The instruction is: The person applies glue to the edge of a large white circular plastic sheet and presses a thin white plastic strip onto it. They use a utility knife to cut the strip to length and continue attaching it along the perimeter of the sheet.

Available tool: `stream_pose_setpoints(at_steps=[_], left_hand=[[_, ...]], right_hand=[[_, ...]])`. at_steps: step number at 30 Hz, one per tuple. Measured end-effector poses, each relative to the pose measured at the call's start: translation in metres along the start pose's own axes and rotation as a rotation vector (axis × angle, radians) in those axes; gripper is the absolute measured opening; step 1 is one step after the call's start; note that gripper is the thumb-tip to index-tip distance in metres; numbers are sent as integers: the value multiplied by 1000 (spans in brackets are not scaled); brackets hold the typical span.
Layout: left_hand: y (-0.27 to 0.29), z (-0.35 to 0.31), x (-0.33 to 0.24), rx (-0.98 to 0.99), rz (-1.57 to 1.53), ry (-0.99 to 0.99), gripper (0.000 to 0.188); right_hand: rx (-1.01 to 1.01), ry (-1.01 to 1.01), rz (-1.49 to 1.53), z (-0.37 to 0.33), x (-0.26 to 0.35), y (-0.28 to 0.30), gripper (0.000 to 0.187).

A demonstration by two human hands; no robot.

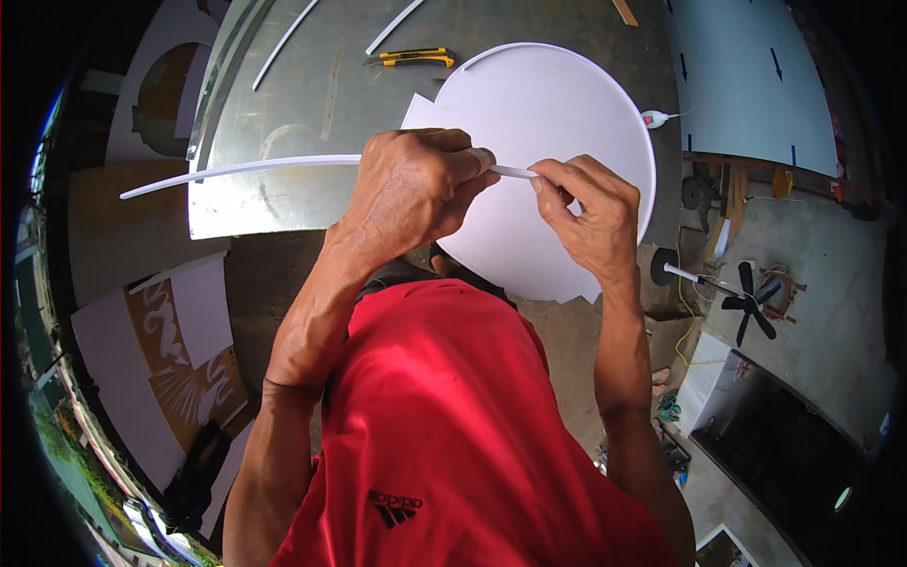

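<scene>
A long, thin white strip (255,167) runs from the left across to my two hands, bowing slightly. My left hand (411,189) is closed around it, with thumb and fingers pinching near its right part. The short end past that grip sits between the thumb and forefinger of my right hand (595,213). Both hands hover over a large white disc-shaped panel (557,123), which has a raised rim along its upper and right edge. Small angular tabs stick out at the panel's upper left and bottom. My left hand hides part of the panel.
On the metal-topped table (312,113) lie a yellow and black utility knife (413,58) and more white strips (283,45). A small white bottle (654,119) with a thin nozzle is beside the disc. A black-bladed fan (746,302) stands at right; cut boards (151,340) lean at left.
</scene>
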State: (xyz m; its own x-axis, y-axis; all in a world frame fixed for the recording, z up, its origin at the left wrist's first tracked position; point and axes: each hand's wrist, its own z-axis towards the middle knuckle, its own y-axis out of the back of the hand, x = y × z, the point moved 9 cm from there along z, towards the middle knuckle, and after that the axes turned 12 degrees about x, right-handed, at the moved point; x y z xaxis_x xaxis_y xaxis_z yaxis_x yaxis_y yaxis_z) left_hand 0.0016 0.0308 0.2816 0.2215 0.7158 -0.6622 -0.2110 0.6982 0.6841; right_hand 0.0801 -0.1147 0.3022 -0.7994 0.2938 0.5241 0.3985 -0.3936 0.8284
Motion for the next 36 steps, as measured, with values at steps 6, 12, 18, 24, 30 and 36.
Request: stream_pose_setpoints(at_steps=[6, 12, 18, 24, 30, 36], left_hand=[[0, -3, -5, -74, 26, 27, 11], [4, -4, 1, -69, -4, 36, 11], [6, -3, 1, -65, -16, -3, 10], [5, -4, -2, -51, -7, 12, 10], [4, -5, -2, -52, -5, 13, 10], [2, -5, -3, -59, 1, 9, 9]], right_hand=[[-139, -5, -49, -4, 3, -2, 18], [-40, -69, 16, 0, -2, 0, 20], [-3, 13, 29, 4, -1, 2, 23], [12, 33, 23, 5, 1, 1, 24], [26, 36, 25, 4, 0, -1, 22], [12, 55, 12, 3, 1, -1, 22]])
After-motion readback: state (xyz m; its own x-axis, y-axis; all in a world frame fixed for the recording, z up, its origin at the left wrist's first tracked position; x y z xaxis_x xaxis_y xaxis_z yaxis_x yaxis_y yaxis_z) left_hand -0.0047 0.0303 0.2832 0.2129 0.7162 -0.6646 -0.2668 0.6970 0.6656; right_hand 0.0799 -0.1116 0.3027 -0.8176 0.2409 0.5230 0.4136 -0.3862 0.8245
